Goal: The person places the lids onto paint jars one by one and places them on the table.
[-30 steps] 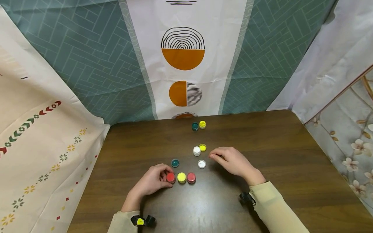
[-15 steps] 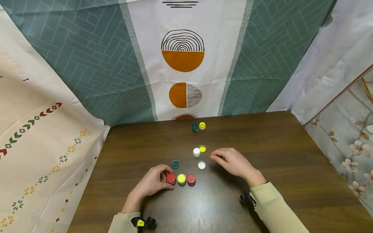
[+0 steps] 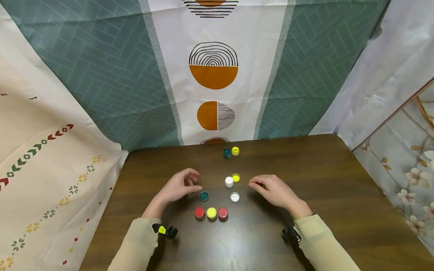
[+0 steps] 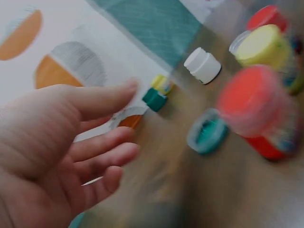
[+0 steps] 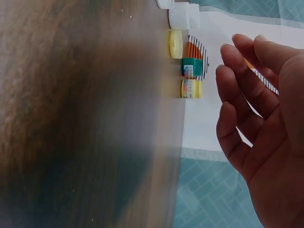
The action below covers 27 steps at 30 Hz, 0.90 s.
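My left hand hovers just beyond a teal lid that lies with its hollow side up, fingers loosely bent and nothing in them. In front of that lid stand a red paint jar, a yellow paint jar and a darker red paint jar in a row, all capped. My right hand holds nothing, its fingers relaxed, to the right of a white lid and a yellow lid. A capped white jar stands beside the yellow lid.
Near the table's back edge, a teal jar and a yellow jar stand side by side without lids. The wooden table backs onto a patterned cloth.
My left hand has let go of the red paint jar and moved away from me, past the teal lid. The red jar stays at the left end of the row. The right hand barely shifts.
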Available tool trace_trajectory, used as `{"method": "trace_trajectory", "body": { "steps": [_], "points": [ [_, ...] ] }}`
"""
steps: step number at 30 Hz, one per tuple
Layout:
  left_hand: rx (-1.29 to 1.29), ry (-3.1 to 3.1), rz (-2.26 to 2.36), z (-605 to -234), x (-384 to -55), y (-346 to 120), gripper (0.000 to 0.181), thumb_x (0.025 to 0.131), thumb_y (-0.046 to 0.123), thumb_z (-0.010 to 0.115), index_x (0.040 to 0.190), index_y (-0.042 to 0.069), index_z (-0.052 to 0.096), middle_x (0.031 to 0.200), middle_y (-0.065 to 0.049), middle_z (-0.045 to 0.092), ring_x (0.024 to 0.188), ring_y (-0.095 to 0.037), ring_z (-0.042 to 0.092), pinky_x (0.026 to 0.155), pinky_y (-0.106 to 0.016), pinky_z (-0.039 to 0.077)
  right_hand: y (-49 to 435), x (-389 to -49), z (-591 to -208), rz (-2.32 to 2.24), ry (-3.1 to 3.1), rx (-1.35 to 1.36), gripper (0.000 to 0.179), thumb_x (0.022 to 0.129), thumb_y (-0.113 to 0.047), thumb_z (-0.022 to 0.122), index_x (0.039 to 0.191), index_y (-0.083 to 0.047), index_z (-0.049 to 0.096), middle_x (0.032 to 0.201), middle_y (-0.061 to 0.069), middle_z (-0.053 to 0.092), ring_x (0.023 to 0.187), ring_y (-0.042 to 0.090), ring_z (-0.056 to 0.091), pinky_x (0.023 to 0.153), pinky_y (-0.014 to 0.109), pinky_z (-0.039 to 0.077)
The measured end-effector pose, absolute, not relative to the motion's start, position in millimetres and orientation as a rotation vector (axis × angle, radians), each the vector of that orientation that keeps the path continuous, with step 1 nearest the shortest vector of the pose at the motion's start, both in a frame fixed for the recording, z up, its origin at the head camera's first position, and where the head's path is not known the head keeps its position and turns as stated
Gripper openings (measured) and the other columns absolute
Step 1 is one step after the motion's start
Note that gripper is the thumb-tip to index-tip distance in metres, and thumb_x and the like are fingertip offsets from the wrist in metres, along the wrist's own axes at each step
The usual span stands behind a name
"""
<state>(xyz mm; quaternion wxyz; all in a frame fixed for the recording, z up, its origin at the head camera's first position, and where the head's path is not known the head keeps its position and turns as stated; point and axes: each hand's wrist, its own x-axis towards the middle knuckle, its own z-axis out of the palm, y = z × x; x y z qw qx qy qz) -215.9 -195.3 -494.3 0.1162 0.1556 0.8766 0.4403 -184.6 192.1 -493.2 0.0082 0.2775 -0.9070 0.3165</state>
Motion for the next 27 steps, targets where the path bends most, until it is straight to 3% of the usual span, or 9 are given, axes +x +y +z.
{"method": "trace_trajectory", "body": {
  "steps": [6,12,21,27],
  "points": [
    [0.225,2.577,1.417,-484.7,-280.3,-147.4,0.054,0.096,0.026,0.084,0.14,0.004,0.062,0.122,-0.014,0.067,0.1,-0.029,0.062,0.084,-0.039,0.055,189.4,-188.5,-493.7,1.007,-2.841,0.876,0.018,0.108,-0.026,0.068,0.113,-0.015,0.08,0.105,-0.004,0.078,0.093,0.007,0.068,0.087,0.04,0.059],
    [0.212,2.627,1.244,-487.9,-318.7,-107.1,0.058,0.094,0.026,0.085,0.144,0.007,0.061,0.132,-0.016,0.064,0.112,-0.032,0.06,0.099,-0.045,0.053,191.1,-191.7,-490.3,0.999,-2.86,0.861,0.017,0.107,-0.024,0.069,0.114,-0.014,0.081,0.105,-0.003,0.078,0.091,0.005,0.067,0.086,0.038,0.06],
    [0.21,2.614,1.187,-496.7,-335.3,-79.6,0.065,0.094,0.026,0.085,0.15,0.007,0.059,0.131,-0.017,0.062,0.113,-0.033,0.058,0.1,-0.044,0.053,195.6,-194.9,-487.8,0.986,-2.837,0.881,0.019,0.107,-0.026,0.069,0.114,-0.014,0.081,0.105,-0.003,0.078,0.091,0.006,0.067,0.085,0.038,0.06],
    [0.189,2.639,1.128,-504.9,-340.9,-68.6,0.054,0.097,0.025,0.082,0.145,0.008,0.064,0.133,-0.016,0.065,0.118,-0.032,0.06,0.104,-0.044,0.052,193.1,-196.3,-492.7,0.98,-2.827,0.886,0.019,0.108,-0.028,0.068,0.113,-0.015,0.081,0.104,-0.007,0.077,0.093,0.006,0.068,0.087,0.039,0.06]
  ]
}}
